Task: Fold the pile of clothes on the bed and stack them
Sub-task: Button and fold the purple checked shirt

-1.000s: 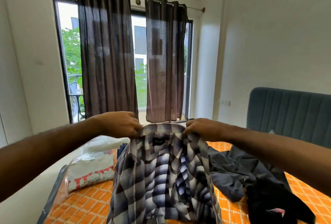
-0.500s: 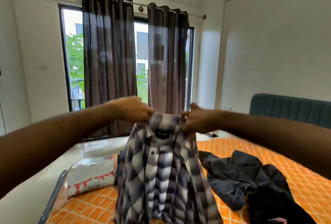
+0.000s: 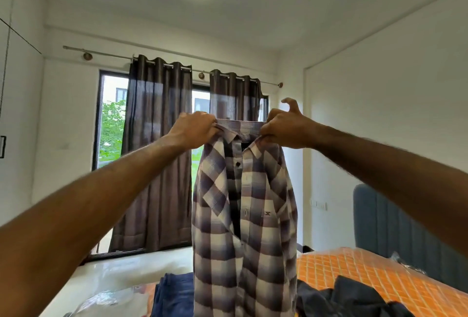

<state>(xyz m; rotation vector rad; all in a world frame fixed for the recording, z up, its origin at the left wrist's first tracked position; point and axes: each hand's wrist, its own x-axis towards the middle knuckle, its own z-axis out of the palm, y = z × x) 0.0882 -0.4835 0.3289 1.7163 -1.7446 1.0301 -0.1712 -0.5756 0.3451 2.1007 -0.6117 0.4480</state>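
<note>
A purple, white and grey checked shirt [image 3: 243, 215] hangs full length in front of me, front side facing me and partly unbuttoned. My left hand [image 3: 195, 128] pinches its left shoulder beside the collar. My right hand [image 3: 283, 126] pinches the right shoulder, with one finger sticking up. Both arms are stretched out at about head height. Below, dark grey clothes [image 3: 347, 299] lie crumpled on the bed [image 3: 354, 271] with its orange checked cover. Folded blue jeans [image 3: 174, 294] lie to the left of the shirt's hem.
A clear plastic bag [image 3: 111, 301] lies at the bed's near left. A blue padded headboard [image 3: 395, 235] stands on the right. Brown curtains [image 3: 162, 154] hang over the window straight ahead. White walls close both sides.
Both hands have lifted the checked shirt from just above the bed to head height, so it now hangs straight. My view has tilted up to show the ceiling.
</note>
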